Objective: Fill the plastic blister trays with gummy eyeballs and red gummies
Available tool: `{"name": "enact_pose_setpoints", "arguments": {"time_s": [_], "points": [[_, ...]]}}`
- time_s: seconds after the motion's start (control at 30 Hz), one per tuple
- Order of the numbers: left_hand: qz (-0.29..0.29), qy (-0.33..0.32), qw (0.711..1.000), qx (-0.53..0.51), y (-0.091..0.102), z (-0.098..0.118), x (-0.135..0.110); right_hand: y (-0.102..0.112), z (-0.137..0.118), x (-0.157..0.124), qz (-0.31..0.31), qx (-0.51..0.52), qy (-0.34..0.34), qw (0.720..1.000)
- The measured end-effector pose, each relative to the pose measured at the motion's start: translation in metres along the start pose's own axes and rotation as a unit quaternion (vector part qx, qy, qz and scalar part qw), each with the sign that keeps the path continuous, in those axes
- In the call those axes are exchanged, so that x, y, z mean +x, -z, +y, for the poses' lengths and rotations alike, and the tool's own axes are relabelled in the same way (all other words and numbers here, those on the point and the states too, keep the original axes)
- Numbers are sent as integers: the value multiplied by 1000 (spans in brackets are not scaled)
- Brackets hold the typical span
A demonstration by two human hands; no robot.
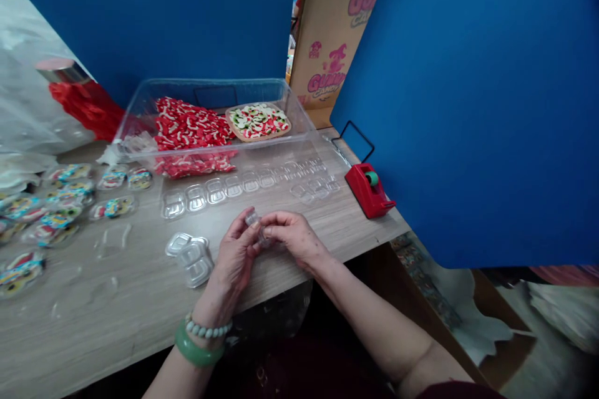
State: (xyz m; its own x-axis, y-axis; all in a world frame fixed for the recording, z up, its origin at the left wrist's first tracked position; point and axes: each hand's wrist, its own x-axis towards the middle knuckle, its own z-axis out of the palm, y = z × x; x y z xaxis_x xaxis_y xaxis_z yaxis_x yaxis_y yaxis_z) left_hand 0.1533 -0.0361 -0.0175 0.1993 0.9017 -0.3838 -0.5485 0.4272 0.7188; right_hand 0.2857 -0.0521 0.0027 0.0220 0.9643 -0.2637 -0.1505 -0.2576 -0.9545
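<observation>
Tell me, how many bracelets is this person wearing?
2: a green bangle and a beaded bracelet, both on the left wrist. None shows on the right wrist.

a cardboard box [334,31] stands behind the desk, printed in big pink bubble letters: "gummi candy" appears twice on its face, once near the top right edge [362,3], cut off to "gumm" and "ca", and once lower down [326,84], beside a cartoon figure. the last letter of the first word could be an i or a y. the round packs [112,207] on the desk carry colourful labels, too small and blurred to read.
</observation>
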Motion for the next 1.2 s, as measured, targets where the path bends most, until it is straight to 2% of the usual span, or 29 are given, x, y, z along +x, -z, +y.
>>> {"name": "enact_pose_setpoints", "arguments": {"time_s": [0.07, 0.1, 0.17, 0.23, 0.3, 0.33, 0.37, 0.43, 0.5, 0.63, 0.83, 1.0, 1.13, 1.2], "points": [[0, 6, 1000, 9, 0, 1, 0, 6, 1, 3, 30, -21, 7, 999], [1, 9, 1000, 14, -1, 1, 0, 10, 2, 5, 60, -64, 27, 996], [6, 16, 1000, 20, 0, 2, 0, 18, 3, 10, 137, -210, 90, 964], [12, 16, 1000, 20, 1, 2, -1, 26, 6, 16, 190, -398, 149, 885], [13, 15, 1000, 18, 3, 3, -2, 30, 11, 22, 192, -551, 163, 795], [12, 16, 1000, 17, 3, 3, -3, 31, 13, 25, 183, -602, 154, 762], [12, 18, 1000, 16, 4, 4, -3, 30, 15, 28, 171, -637, 141, 738], [12, 21, 1000, 15, 5, 4, -4, 28, 18, 33, 149, -676, 121, 712], [12, 21, 1000, 12, 6, 5, -4, 25, 19, 38, 133, -693, 109, 701], [14, 21, 1000, 5, 6, 5, -4, 26, 14, 48, 135, -698, 91, 698], [11, 25, 1000, 6, 8, 5, -5, 33, 9, 45, 139, -664, 130, 723], [9, 30, 999, 5, 9, 5, -4, 32, 15, 36, 110, -673, 147, 716], [5, 32, 999, 6, 10, 4, -2, 30, 15, 40, 115, -669, 128, 723], [3, 31, 999, 7, 11, 4, -2, 29, 14, 42, 119, -653, 113, 740]]}}
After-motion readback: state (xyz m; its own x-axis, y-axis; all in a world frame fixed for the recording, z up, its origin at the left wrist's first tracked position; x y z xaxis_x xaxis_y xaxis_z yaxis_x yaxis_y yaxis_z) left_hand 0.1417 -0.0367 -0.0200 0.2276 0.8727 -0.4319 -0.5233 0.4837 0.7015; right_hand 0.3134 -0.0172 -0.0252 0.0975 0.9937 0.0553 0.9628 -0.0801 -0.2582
